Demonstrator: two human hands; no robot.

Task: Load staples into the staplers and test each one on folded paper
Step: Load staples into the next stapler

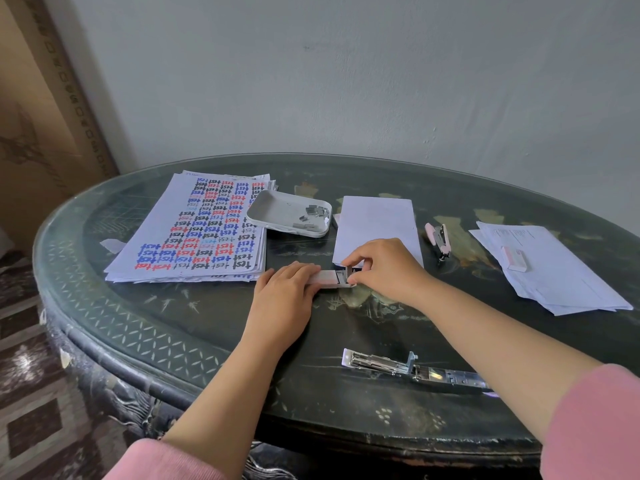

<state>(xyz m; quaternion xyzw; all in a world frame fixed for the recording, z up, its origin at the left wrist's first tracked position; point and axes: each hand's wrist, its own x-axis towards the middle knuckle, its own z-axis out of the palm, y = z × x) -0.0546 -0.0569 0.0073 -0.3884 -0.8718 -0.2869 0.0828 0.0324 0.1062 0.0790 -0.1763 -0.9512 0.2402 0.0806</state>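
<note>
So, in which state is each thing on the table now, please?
white stapler: on the table, held by both hands.
left hand: holds its rear.
right hand: pinches its front end.
silver stapler: opened out flat, untouched.
pink stapler: lying free, untouched.
tray: holds loose staple strips.
folded paper: lying flat.

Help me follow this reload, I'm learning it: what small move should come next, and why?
Likely finish at the front end and close the white stapler. The left hand steadies its body on the table while the right hand pinches its front end, right beside the folded paper. Whether staples are seated is hidden by fingers.
</note>
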